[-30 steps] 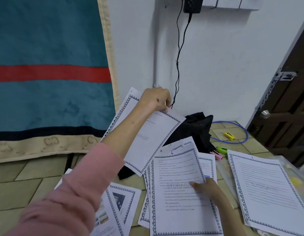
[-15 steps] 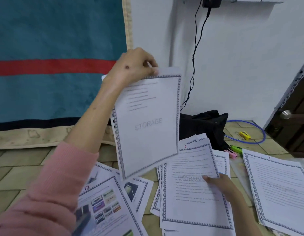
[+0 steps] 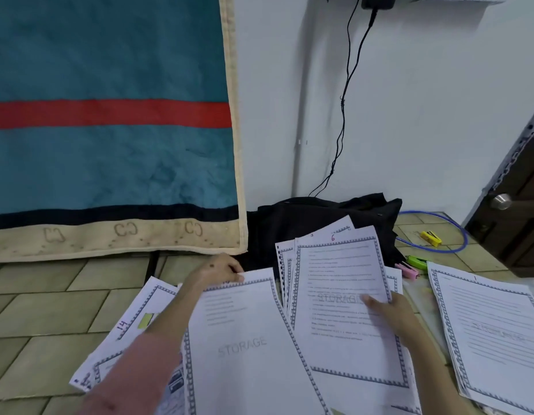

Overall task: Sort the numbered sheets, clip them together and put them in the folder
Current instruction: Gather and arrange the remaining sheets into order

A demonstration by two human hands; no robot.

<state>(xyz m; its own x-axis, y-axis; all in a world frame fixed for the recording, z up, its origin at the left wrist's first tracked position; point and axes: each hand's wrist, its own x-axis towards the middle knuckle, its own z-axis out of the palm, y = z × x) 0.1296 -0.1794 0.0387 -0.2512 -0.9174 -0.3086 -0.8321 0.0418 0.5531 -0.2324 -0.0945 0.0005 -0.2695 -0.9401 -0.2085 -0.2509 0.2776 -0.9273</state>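
Note:
Several bordered printed sheets lie spread on the tiled floor. My left hand [image 3: 215,272] pinches the top edge of a sheet marked STORAGE [image 3: 245,345], which lies low over the left pile. Under my left arm shows a sheet numbered 14 [image 3: 131,319]. My right hand [image 3: 391,313] rests with straight fingers on the middle pile, topped by the sheet numbered 6 [image 3: 337,271]. A neat stack topped by sheet 1 [image 3: 490,330] lies at the right, on a clear plastic folder [image 3: 421,298]. Pink and green clips [image 3: 411,266] lie behind the piles.
A black bag [image 3: 313,223] sits against the white wall behind the sheets, with a black cable [image 3: 343,115] hanging above. A teal and red blanket [image 3: 110,130] hangs at the left. A blue cable loop [image 3: 457,235], a yellow object [image 3: 431,238] and a dark door [image 3: 517,211] are at the right.
My left hand has brought the STORAGE sheet down from in front of the wall to the left pile. My right hand stays on the middle pile.

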